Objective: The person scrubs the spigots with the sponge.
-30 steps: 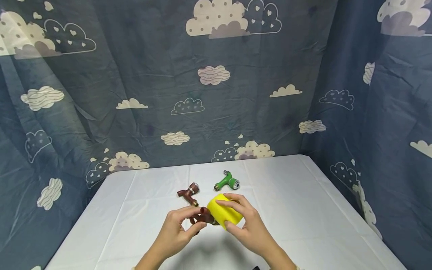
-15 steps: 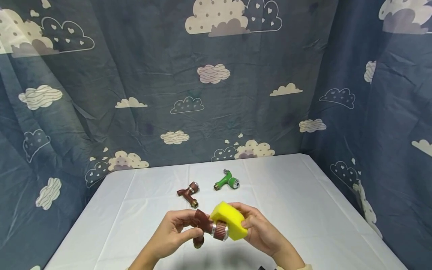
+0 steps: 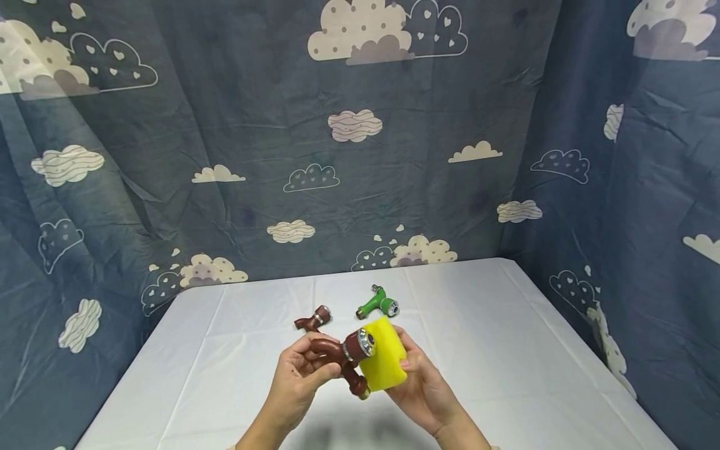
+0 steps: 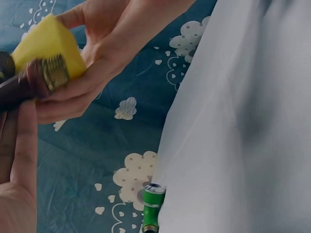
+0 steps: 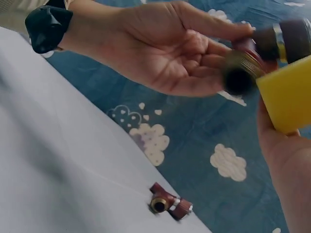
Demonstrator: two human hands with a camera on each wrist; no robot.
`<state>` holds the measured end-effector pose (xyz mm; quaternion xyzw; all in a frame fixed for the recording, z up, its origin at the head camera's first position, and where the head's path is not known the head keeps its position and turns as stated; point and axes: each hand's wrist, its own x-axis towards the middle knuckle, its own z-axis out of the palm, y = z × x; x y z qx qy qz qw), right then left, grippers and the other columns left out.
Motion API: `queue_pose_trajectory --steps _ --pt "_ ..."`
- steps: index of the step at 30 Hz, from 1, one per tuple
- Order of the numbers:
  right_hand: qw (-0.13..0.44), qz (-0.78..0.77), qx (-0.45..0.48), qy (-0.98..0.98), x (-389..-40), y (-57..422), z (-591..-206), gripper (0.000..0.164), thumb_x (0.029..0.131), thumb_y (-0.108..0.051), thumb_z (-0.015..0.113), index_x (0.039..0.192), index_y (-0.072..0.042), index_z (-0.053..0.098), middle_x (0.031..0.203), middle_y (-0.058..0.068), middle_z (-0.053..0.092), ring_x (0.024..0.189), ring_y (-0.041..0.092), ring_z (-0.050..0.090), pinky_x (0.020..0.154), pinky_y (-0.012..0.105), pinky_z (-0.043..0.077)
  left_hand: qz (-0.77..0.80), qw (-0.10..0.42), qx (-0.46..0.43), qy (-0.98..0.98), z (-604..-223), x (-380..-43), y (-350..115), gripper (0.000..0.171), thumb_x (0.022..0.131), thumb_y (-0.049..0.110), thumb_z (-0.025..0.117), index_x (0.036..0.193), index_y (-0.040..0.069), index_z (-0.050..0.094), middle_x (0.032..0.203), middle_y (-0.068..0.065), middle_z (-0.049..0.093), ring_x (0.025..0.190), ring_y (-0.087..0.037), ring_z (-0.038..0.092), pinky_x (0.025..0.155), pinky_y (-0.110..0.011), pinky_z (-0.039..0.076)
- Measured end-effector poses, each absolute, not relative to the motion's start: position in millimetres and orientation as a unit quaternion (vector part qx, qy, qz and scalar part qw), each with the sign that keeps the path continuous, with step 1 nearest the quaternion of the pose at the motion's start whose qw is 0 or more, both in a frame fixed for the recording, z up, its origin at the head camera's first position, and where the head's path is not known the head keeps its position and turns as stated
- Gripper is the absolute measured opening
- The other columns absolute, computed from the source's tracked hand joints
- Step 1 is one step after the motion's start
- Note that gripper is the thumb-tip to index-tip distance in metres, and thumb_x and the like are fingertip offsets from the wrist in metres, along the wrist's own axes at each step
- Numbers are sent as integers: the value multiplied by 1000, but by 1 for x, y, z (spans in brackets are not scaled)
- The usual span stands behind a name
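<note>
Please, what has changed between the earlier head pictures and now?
The brownish-red branched tap has turned in the left hand: its silver-ringed knob swung upward, its threaded end to the lower right. The yellow sponge block in the right hand rose slightly from half a second ago. Nothing was let go; the second brownish-red tap and green branched tap stayed in place.

- No text, label, brand, number or sign can be read in any of the three views.
</note>
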<state>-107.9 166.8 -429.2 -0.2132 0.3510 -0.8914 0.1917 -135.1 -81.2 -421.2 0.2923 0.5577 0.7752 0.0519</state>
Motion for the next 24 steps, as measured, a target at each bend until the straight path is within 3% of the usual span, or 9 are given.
queue_pose_trajectory --steps 6,14,19,24 --pt "74 -867 -164 465 -106 156 -428 50 102 -6 44 149 -21 40 149 2 54 129 13 62 116 27 53 781 1 214 587 -426 -136 -71 26 96 -7 74 117 8 68 110 3 79 102 -12 79 88 -35 68" --pt "-84 -779 -139 606 -108 143 -431 57 101 1 61 155 -7 44 156 9 48 136 15 62 107 25 58 785 -50 140 601 -424 -135 -59 34 91 -8 79 120 -10 62 107 -3 81 98 -18 81 85 -42 68" --pt "-196 -694 -148 677 -106 137 -435 60 93 7 72 148 -13 58 158 5 49 141 6 54 115 16 47 779 -58 113 614 -421 -134 -55 35 88 -5 83 117 -11 66 106 -10 83 96 -23 82 82 -43 68" --pt "-315 -533 -181 764 -106 135 -439 65 82 7 80 139 -22 69 159 7 48 144 16 51 114 18 48 744 -55 109 657 -419 -132 -56 31 86 0 87 114 -5 74 106 -18 82 92 -21 83 79 -39 69"
